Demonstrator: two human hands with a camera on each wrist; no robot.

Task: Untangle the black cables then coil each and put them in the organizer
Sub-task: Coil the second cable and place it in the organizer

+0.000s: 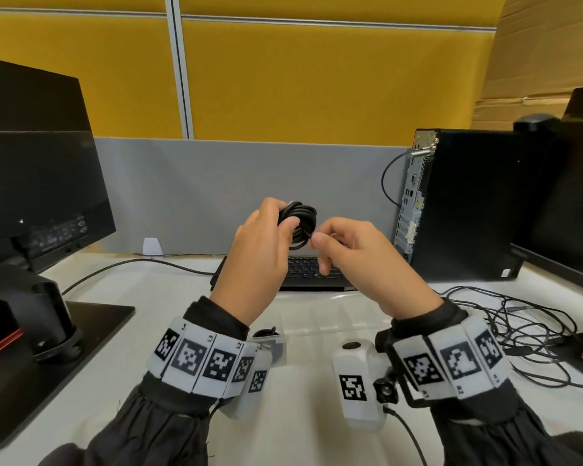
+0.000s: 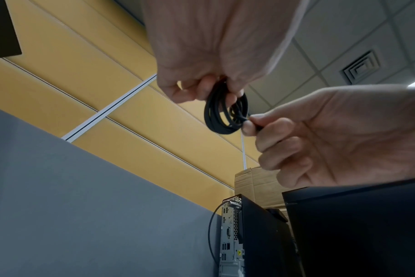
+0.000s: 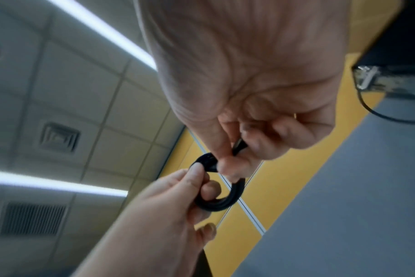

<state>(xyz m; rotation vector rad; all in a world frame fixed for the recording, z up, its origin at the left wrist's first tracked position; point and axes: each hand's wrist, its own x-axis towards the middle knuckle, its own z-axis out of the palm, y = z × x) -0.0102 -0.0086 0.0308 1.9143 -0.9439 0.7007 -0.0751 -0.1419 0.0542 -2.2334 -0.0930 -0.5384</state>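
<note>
Coiled cable (image 1: 300,223) — seemingly clear of desk (image 1: 115,331)

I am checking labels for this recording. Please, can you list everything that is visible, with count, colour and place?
coiled cable: 1, black, held up above the keyboard
loose cables: tangled heap, black, table right
organizer: 1, clear, table centre, below the hands; something black in its left end
keyboard: 1, black, behind organizer
monitors: 2, black, far left and far right
computer tower: 1, black, right rear
table: 1, white
partition: yellow above grey
left hand: grips the coil
right hand: pinches the cable's end
</note>
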